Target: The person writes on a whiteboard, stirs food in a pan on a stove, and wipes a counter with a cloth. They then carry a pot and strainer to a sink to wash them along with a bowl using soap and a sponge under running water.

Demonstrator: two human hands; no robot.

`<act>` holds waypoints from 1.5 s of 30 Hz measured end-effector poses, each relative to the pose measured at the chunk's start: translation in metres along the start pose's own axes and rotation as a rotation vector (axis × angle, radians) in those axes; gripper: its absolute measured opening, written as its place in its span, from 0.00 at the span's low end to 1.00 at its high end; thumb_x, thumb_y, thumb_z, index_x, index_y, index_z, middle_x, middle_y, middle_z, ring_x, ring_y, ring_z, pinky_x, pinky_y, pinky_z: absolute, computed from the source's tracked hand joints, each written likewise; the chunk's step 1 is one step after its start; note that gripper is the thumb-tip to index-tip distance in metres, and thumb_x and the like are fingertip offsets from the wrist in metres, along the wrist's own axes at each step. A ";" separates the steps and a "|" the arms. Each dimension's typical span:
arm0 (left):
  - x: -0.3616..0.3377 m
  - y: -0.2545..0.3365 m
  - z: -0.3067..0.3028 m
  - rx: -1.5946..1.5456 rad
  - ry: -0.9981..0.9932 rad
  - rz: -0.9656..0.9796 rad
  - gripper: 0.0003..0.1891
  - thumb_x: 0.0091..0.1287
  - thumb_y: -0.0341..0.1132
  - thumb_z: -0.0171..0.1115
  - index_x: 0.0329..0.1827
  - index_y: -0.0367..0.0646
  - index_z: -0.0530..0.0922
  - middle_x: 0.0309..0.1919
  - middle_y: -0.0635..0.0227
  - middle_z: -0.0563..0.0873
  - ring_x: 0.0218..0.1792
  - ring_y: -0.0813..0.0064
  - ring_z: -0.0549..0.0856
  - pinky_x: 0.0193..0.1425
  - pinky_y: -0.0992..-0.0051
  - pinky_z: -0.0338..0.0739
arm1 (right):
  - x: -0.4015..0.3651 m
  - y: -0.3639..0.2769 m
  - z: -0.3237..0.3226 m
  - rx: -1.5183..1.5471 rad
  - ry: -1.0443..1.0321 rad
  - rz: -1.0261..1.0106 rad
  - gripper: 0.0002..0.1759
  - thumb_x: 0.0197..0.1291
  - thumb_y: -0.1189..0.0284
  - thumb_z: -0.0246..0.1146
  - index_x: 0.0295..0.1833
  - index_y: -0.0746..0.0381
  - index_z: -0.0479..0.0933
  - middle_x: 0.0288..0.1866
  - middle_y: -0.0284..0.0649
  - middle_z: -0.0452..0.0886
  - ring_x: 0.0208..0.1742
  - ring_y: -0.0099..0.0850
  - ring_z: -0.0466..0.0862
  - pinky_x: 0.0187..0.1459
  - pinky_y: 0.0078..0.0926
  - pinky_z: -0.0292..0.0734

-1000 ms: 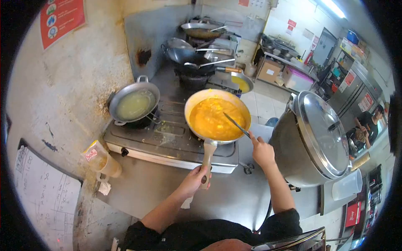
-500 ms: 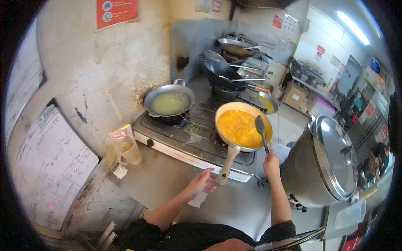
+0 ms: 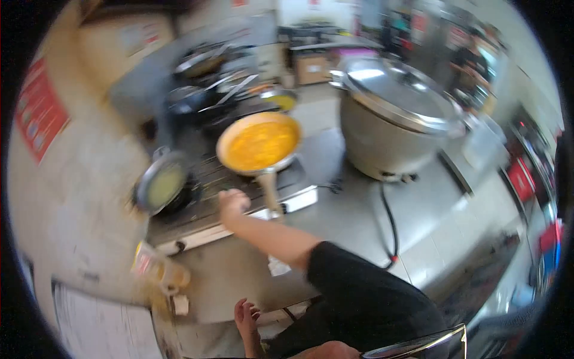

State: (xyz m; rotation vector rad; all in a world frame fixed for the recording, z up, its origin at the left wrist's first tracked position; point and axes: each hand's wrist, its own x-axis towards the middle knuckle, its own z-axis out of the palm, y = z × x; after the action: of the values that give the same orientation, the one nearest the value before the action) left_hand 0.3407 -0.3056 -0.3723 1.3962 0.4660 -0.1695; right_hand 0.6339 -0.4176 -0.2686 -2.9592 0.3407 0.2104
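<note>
My right hand [image 3: 234,204] reaches leftward over the front of the stove [image 3: 209,230], beside the handle of a pan [image 3: 224,149]. Motion smears its fingers, and I cannot make out whether anything is in them. Chunky orange-yellow food [image 3: 263,146] fills that pan. Low at the counter's front edge hangs my left hand [image 3: 246,316], fingers loosely curled and apart, holding nothing visible. A small wok [image 3: 142,192] with pale liquid sits on the stove's left burner. The dark spoon seen earlier does not show now.
A large lidded metal pot [image 3: 388,143] stands on the counter at right, a black hose beneath it. Left of the stove are a mug [image 3: 175,276] and a packet [image 3: 145,258]. Woks [image 3: 191,99] crowd the back. A person [image 3: 469,66] is at far right.
The view has swung right. My right hand has left the pan and the dark spoon, crossing left over the stove front. My left hand has drawn back from the pan handle toward my body.
</note>
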 end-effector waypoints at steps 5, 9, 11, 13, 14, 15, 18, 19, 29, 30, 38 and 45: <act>0.006 -0.005 0.007 0.045 -0.047 0.051 0.11 0.65 0.34 0.51 0.49 0.43 0.69 0.31 0.70 0.75 0.27 0.81 0.77 0.29 0.82 0.68 | 0.002 0.000 0.046 -0.351 0.311 -0.127 0.19 0.56 0.70 0.51 0.54 0.65 0.68 0.56 0.55 0.66 0.47 0.47 0.75 0.33 0.48 0.73; 0.017 -0.017 0.031 0.084 -0.110 -0.012 0.12 0.64 0.34 0.52 0.49 0.42 0.69 0.30 0.69 0.75 0.28 0.79 0.77 0.30 0.81 0.70 | -0.100 0.083 -0.006 0.131 0.103 -0.718 0.08 0.47 0.71 0.58 0.29 0.62 0.79 0.35 0.46 0.80 0.35 0.38 0.80 0.32 0.37 0.75; 0.037 -0.043 0.044 0.634 -0.048 0.417 0.14 0.62 0.33 0.54 0.49 0.39 0.69 0.34 0.63 0.75 0.36 0.70 0.77 0.38 0.73 0.72 | -0.139 0.141 0.017 0.196 0.208 -0.857 0.07 0.43 0.70 0.59 0.22 0.62 0.77 0.26 0.42 0.80 0.29 0.37 0.81 0.27 0.34 0.75; 0.050 -0.056 0.066 0.809 -0.054 0.610 0.14 0.61 0.32 0.54 0.48 0.37 0.69 0.38 0.59 0.74 0.40 0.65 0.75 0.43 0.70 0.71 | -0.181 0.226 -0.001 0.295 -0.048 -0.757 0.11 0.42 0.63 0.62 0.25 0.61 0.77 0.24 0.46 0.79 0.30 0.43 0.81 0.29 0.39 0.75; 0.054 -0.060 0.081 0.972 -0.033 0.801 0.15 0.59 0.31 0.55 0.48 0.36 0.69 0.41 0.56 0.72 0.44 0.61 0.73 0.48 0.66 0.69 | -0.189 0.266 0.023 0.269 -0.103 -0.689 0.13 0.44 0.60 0.62 0.29 0.58 0.78 0.25 0.44 0.79 0.30 0.44 0.81 0.30 0.41 0.75; 0.056 -0.062 0.098 0.970 -0.074 0.817 0.15 0.59 0.31 0.55 0.48 0.36 0.69 0.41 0.56 0.72 0.44 0.61 0.73 0.48 0.66 0.69 | -0.199 0.314 0.039 0.351 -0.126 -0.608 0.14 0.47 0.57 0.61 0.30 0.56 0.77 0.27 0.42 0.80 0.31 0.44 0.80 0.31 0.42 0.74; 0.039 -0.068 0.179 0.897 -0.140 1.129 0.15 0.58 0.30 0.54 0.47 0.34 0.69 0.45 0.52 0.69 0.48 0.56 0.70 0.52 0.63 0.65 | -0.245 0.463 0.076 0.437 -0.173 -0.200 0.15 0.48 0.57 0.61 0.30 0.59 0.78 0.30 0.43 0.80 0.36 0.43 0.80 0.34 0.40 0.75; 0.024 -0.072 0.216 0.832 -0.266 1.042 0.15 0.58 0.29 0.54 0.47 0.34 0.69 0.44 0.52 0.69 0.47 0.57 0.71 0.52 0.64 0.66 | -0.264 0.513 0.085 0.425 -0.164 -0.099 0.15 0.49 0.57 0.61 0.30 0.59 0.78 0.30 0.43 0.80 0.35 0.43 0.80 0.34 0.40 0.74; -0.185 -0.177 0.624 0.561 -1.199 0.937 0.10 0.54 0.25 0.56 0.40 0.39 0.74 0.38 0.58 0.74 0.43 0.60 0.75 0.47 0.67 0.71 | -0.465 0.842 0.047 0.526 -0.003 0.760 0.20 0.49 0.51 0.61 0.29 0.59 0.78 0.26 0.42 0.79 0.31 0.42 0.79 0.34 0.35 0.74; -0.202 -0.176 0.653 0.572 -1.332 1.033 0.10 0.53 0.26 0.57 0.39 0.40 0.75 0.38 0.59 0.75 0.42 0.60 0.76 0.46 0.68 0.71 | -0.477 0.864 0.052 0.511 -0.010 0.762 0.20 0.49 0.51 0.61 0.29 0.59 0.78 0.26 0.42 0.79 0.31 0.42 0.79 0.34 0.35 0.74; -0.238 -0.226 0.828 0.583 -1.599 0.861 0.06 0.55 0.28 0.58 0.36 0.41 0.77 0.34 0.62 0.78 0.36 0.64 0.79 0.41 0.72 0.74 | -0.453 1.025 0.077 0.875 -0.076 0.653 0.19 0.54 0.54 0.59 0.43 0.58 0.77 0.34 0.46 0.81 0.36 0.38 0.80 0.39 0.32 0.73; -0.232 -0.308 0.998 0.605 -1.781 0.204 0.10 0.61 0.35 0.57 0.43 0.43 0.76 0.33 0.73 0.79 0.37 0.84 0.77 0.42 0.82 0.72 | -0.365 1.222 0.060 0.742 -0.126 0.488 0.18 0.55 0.57 0.59 0.45 0.58 0.76 0.35 0.45 0.80 0.37 0.37 0.80 0.40 0.31 0.74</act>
State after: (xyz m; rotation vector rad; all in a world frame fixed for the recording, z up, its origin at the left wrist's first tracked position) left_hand 0.2287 -1.3662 -0.4552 1.3012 -1.2817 -1.2971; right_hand -0.0129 -1.5056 -0.4381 -2.0891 0.8942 0.2536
